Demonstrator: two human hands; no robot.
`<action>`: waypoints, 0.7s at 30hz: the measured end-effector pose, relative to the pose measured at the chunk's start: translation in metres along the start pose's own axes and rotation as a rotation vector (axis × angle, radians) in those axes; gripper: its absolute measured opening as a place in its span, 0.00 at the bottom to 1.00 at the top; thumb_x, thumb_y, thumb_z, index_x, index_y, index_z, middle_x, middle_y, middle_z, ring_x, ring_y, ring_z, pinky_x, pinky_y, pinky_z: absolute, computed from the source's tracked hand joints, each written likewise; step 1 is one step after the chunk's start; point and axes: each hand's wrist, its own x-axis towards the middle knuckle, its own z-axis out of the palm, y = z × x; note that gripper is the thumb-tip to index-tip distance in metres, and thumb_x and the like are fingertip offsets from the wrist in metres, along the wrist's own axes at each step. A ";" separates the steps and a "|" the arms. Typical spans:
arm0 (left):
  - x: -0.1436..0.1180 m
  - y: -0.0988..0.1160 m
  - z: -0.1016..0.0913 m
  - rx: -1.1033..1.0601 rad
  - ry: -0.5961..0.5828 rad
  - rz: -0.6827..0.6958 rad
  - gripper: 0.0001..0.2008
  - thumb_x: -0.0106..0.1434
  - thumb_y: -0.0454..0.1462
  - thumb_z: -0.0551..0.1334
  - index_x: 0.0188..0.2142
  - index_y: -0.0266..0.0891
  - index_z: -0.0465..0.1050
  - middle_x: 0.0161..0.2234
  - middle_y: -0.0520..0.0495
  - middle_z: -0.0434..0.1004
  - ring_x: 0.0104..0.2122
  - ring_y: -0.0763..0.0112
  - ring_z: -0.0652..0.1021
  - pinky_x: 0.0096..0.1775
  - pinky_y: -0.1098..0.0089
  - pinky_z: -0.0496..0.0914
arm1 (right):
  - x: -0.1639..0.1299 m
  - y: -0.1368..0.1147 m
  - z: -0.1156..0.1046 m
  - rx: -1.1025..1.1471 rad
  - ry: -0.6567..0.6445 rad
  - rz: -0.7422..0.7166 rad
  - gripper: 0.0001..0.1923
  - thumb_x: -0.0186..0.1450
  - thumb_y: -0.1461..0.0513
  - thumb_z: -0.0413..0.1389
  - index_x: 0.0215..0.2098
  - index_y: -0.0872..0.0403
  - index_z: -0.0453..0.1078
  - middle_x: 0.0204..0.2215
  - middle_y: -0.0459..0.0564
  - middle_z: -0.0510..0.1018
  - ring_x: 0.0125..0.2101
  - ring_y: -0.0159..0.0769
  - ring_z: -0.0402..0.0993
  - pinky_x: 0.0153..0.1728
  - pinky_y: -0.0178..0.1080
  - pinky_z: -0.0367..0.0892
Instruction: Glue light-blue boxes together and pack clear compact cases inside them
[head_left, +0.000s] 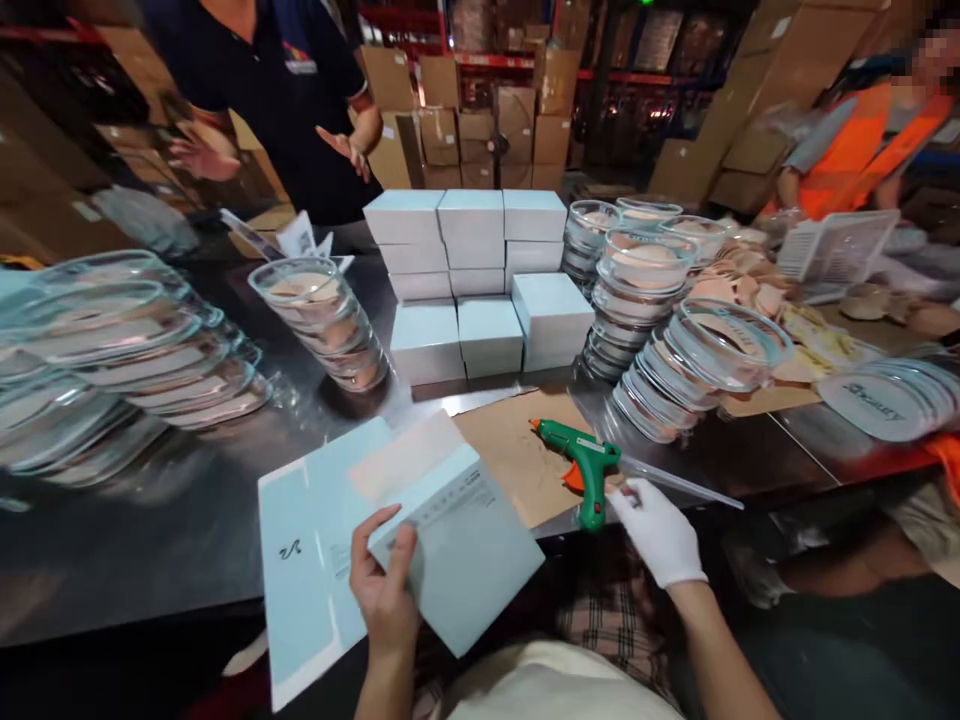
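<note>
My left hand (386, 580) grips a light blue carton (480, 540) by its edge, thumb on the printed side. The carton is tilted, with a pale flap sticking out at the top. Under and beside it lies a flat light blue printed sheet (304, 570), reaching over the table's front edge. A green glue gun (581, 455) with an orange trigger lies on a piece of brown cardboard (510, 440). My right hand (664, 535), in a white glove, is beside the gun's handle with its fingers curled together. What they hold, if anything, is hidden.
Stacked light blue boxes (472, 240) stand at the table's middle back. Piles of clear-rimmed containers (330, 320) flank them, with more stacks (660, 370) at right. A clear glue stick (686, 483) lies behind the gun. One person (277, 110) stands opposite; another in an orange vest (862, 150) is at right.
</note>
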 end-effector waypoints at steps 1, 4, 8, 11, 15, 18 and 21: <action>-0.002 0.000 0.002 0.002 -0.017 0.005 0.27 0.57 0.59 0.70 0.43 0.41 0.75 0.36 0.49 0.75 0.34 0.63 0.76 0.36 0.67 0.71 | 0.002 -0.011 0.005 -0.026 -0.027 -0.006 0.23 0.70 0.40 0.50 0.43 0.47 0.75 0.43 0.53 0.85 0.45 0.51 0.82 0.41 0.43 0.67; -0.008 0.001 0.004 0.010 -0.027 0.026 0.26 0.56 0.58 0.71 0.42 0.41 0.77 0.39 0.47 0.77 0.40 0.59 0.77 0.39 0.65 0.72 | 0.016 -0.031 0.018 -0.051 -0.096 -0.001 0.27 0.64 0.39 0.59 0.44 0.53 0.74 0.47 0.62 0.83 0.48 0.59 0.81 0.44 0.47 0.67; -0.012 0.001 0.001 -0.009 -0.060 -0.025 0.24 0.57 0.56 0.72 0.43 0.42 0.78 0.42 0.47 0.77 0.44 0.56 0.77 0.43 0.64 0.71 | 0.037 -0.024 0.025 0.085 -0.126 -0.013 0.22 0.55 0.47 0.68 0.38 0.55 0.74 0.39 0.62 0.84 0.43 0.58 0.81 0.42 0.46 0.68; -0.014 0.002 0.003 -0.043 -0.100 -0.082 0.23 0.58 0.55 0.72 0.43 0.42 0.78 0.43 0.48 0.77 0.43 0.59 0.76 0.43 0.66 0.69 | 0.045 -0.011 0.030 0.247 -0.163 -0.033 0.19 0.55 0.47 0.65 0.30 0.54 0.74 0.29 0.54 0.82 0.36 0.49 0.80 0.35 0.40 0.68; -0.014 0.003 0.007 -0.026 -0.119 -0.117 0.24 0.58 0.57 0.71 0.43 0.43 0.78 0.40 0.49 0.77 0.41 0.61 0.75 0.40 0.68 0.68 | 0.042 -0.006 0.043 0.500 -0.154 -0.035 0.23 0.56 0.42 0.56 0.28 0.54 0.71 0.23 0.49 0.77 0.27 0.41 0.75 0.28 0.38 0.67; -0.013 0.003 0.011 -0.001 -0.197 -0.166 0.26 0.56 0.58 0.71 0.44 0.42 0.78 0.35 0.50 0.75 0.37 0.62 0.74 0.37 0.69 0.67 | 0.031 -0.007 0.050 0.627 -0.075 -0.048 0.26 0.53 0.39 0.57 0.30 0.53 0.69 0.21 0.46 0.73 0.24 0.37 0.69 0.26 0.38 0.66; -0.016 0.004 0.016 0.002 -0.246 -0.193 0.27 0.55 0.59 0.71 0.43 0.42 0.78 0.33 0.50 0.74 0.35 0.62 0.73 0.35 0.69 0.66 | 0.018 -0.007 0.046 0.690 0.008 -0.055 0.27 0.53 0.38 0.61 0.31 0.51 0.66 0.20 0.43 0.70 0.22 0.35 0.65 0.23 0.37 0.65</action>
